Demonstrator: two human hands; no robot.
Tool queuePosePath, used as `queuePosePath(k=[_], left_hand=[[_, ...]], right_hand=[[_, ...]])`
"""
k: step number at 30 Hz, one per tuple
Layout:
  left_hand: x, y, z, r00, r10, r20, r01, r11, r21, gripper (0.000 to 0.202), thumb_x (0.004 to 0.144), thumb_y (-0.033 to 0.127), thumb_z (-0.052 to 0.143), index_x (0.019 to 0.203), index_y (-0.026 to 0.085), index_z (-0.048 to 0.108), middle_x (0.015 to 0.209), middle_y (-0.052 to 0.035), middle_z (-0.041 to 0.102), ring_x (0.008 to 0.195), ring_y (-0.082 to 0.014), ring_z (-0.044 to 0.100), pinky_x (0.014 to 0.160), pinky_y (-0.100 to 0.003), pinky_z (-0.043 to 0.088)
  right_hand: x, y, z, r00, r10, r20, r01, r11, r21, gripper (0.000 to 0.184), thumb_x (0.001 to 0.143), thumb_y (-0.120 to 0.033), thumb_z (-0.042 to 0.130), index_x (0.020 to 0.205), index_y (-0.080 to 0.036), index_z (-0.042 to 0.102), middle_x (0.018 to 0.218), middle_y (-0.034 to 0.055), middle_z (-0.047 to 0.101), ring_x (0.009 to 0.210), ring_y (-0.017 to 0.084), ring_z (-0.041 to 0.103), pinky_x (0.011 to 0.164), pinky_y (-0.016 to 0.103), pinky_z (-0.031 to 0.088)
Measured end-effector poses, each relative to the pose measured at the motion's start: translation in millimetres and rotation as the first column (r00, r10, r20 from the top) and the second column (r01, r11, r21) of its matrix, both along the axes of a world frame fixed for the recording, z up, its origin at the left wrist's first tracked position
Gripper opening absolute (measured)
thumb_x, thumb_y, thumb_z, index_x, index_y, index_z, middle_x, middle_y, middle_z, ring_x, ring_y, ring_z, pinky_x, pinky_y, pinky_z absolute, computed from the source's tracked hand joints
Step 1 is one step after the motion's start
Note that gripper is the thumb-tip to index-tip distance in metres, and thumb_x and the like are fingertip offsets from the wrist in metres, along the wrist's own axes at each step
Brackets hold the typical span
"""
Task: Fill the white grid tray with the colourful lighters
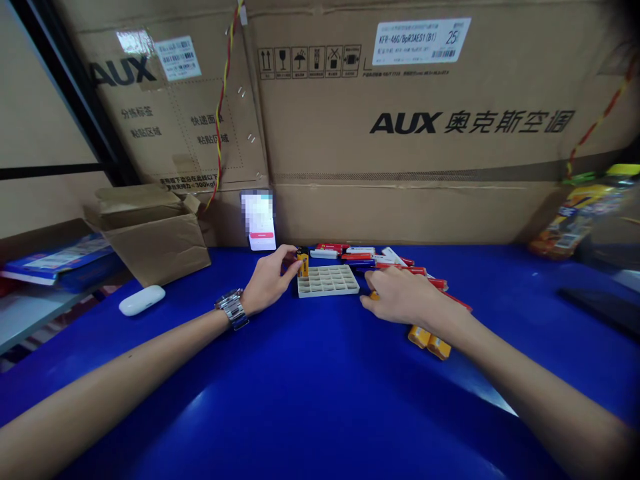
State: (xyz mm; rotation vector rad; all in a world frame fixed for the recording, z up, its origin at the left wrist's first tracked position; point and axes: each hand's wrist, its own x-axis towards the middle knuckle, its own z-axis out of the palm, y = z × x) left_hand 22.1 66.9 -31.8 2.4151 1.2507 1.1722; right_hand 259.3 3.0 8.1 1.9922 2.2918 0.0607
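A pale grid tray (328,281) with several square cells lies on the blue table (310,393). My left hand (267,280), with a metal watch on the wrist, pinches a yellow lighter (303,261) upright at the tray's far left corner. My right hand (400,295) rests just right of the tray, fingers curled over a lighter whose orange tip shows at the fingertips. Behind and beside that hand lie several red and white lighters (380,257). Two orange lighters (429,341) lie under my right wrist.
A phone (259,220) leans against large AUX cardboard boxes (425,127) at the table's back. An open small carton (150,233) and a white earbud case (141,300) sit left. A colourful packet (580,213) lies at the right.
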Motion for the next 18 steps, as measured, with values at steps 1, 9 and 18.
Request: queuePosePath(k=[1,9,18], left_hand=[[0,0,-1.2,1.0,0.003,0.009,-0.003,1.0,-0.016,0.018,0.086,0.027,0.054,0.102,0.018,0.052,0.09,-0.0046,0.068,0.076,-0.0169,0.064,0.066,-0.03,0.05],[-3,0,-6.9,0.997,0.001,-0.083,-0.009,0.995,-0.097,0.015,0.085,0.031,0.054,0.092,0.019,0.05,0.089,-0.0044,0.066,0.073,-0.0161,0.061,0.064,-0.029,0.048],[0,-2,-5.2,0.985,-0.021,-0.17,-0.005,0.988,-0.154,0.012,0.086,0.03,0.049,0.089,0.018,0.05,0.089,-0.007,0.065,0.078,-0.0186,0.061,0.067,-0.031,0.046]], right_hand=[[1,0,0.0,1.0,0.006,-0.002,-0.006,1.0,-0.014,0.031,0.079,-0.039,0.047,0.091,-0.015,0.062,0.085,0.0173,0.063,0.08,0.033,0.061,0.06,0.039,0.041],[4,2,5.1,0.999,0.03,0.021,-0.029,0.997,-0.076,0.023,0.078,-0.033,0.049,0.085,-0.014,0.061,0.08,0.0158,0.062,0.068,0.026,0.059,0.053,0.034,0.035],[7,11,2.8,0.953,0.259,-0.16,-0.267,0.963,-0.032,0.008,0.066,-0.023,0.057,0.072,-0.017,0.058,0.067,0.0033,0.057,0.056,0.013,0.045,0.052,0.028,0.028]])
